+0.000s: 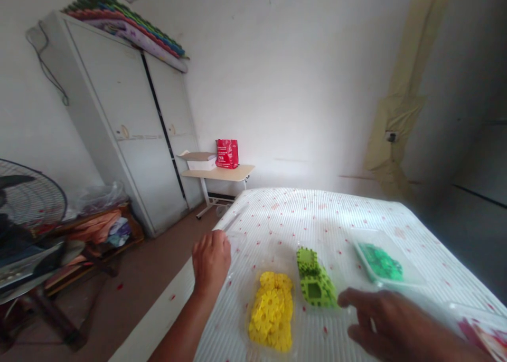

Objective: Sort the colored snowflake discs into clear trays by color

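My left hand (213,259) is closed at the table's left side, its fingers curled at a thin clear plastic piece (236,241) that is hard to make out. Between my hands, a clear box holds yellow flower-shaped plastic pieces (271,309). Just right of them lie lime-green notched plastic blocks (317,285), some with square openings, apparently in another clear tray. My right hand (376,317), slightly blurred, hovers beside these blocks with its index finger stretched toward them and the fingers apart. Nothing shows in its grasp.
A clear tray (412,277) of translucent green pieces stands at the right, with a pink-and-white packet (485,327) nearer. The ribbed white cloth (285,214) covers the table. Behind are a small desk (233,173) with a red bag (227,154), a cabinet (119,108) and a fan (31,203).
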A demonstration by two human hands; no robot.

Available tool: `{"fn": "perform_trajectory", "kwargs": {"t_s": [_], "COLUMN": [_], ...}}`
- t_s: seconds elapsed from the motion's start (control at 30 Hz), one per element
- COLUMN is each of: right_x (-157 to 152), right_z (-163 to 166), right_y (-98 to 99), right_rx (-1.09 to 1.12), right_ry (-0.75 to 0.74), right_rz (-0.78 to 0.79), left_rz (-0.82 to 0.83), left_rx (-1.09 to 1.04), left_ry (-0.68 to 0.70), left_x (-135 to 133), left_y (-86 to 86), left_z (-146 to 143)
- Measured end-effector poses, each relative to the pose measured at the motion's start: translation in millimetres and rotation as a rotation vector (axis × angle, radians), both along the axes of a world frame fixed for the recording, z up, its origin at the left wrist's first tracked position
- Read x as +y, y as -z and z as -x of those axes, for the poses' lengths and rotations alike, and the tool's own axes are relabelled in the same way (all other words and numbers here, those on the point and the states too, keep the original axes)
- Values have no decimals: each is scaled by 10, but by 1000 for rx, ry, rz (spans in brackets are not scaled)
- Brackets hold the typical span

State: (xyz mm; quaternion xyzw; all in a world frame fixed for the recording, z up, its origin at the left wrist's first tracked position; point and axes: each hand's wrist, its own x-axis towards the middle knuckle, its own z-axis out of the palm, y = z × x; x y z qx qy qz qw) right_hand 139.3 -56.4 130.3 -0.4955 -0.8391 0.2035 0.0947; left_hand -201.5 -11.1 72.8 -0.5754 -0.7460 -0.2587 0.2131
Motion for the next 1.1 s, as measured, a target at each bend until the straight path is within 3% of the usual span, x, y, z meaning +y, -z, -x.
{"fn": "perform_trajectory", "kwargs": {"t_s": [0.1,0.2,0.3,0.4,0.6,0.83,0.93,1.0,1.1], "right_x": [-79,-145,-202,-227,-146,-136,-176,-200,-208], "right_z": [109,306,547,766,978,919,901,913,944], "right_y": [188,382,506,551,744,884,900,927,960], "right_rx": [-5,60,187,329,359,299,263,224,183], "right_ry": [-47,-73,-74,-66,1,94,130,154,162], "right_rz": [42,0,-86,-138,-105,-53,-62,-83,-65], "left_rz": [-137,-194,-181,-96,71,284,355,364,306], "left_rx": [-338,-862,-1376,-1630,-1695,-1030,-895,-901,-1084], "left_ry": [77,183,348,405,345,319,325,329,366], "left_x": [-114,-239,-426,-683,-1032,-1006,-957,-902,-778], "left_y": [-127,-148,-94,-14,219,424,469,486,491], "left_z": [37,23,-62,-201,-398,-316,-293,-288,-300]}}
